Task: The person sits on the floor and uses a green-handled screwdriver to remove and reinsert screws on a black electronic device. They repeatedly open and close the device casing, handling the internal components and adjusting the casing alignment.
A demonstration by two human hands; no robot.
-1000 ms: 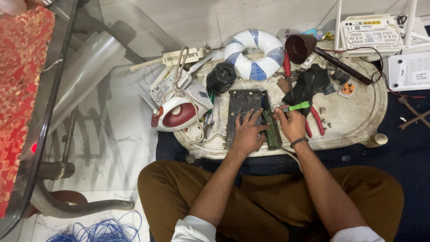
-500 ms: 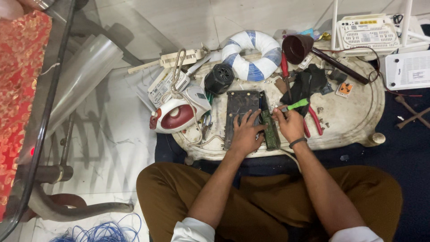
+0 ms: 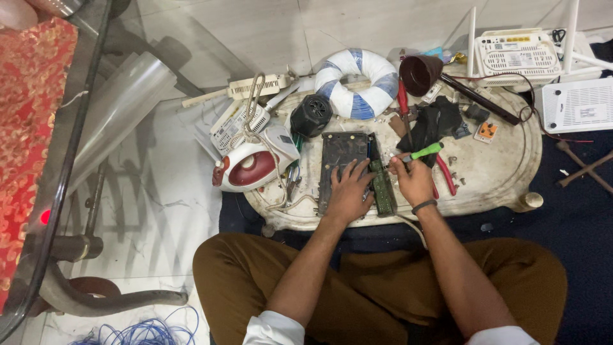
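The left hand [image 3: 348, 191] lies spread, fingers open, pressing down on a dark rectangular device casing [image 3: 341, 160]. The right hand [image 3: 414, 182] is closed around a green-handled screwdriver [image 3: 421, 153], its tip at the green circuit board [image 3: 382, 186] lying along the casing's right edge. Just left sits a red and white clothes iron [image 3: 252, 165]; behind are a black round adapter [image 3: 311, 116] and a blue-and-white ring [image 3: 356, 83]. Red-handled pliers [image 3: 444, 176] lie to the right. All rests on a worn oval tray table [image 3: 498, 172] over pale marble floor [image 3: 159, 211].
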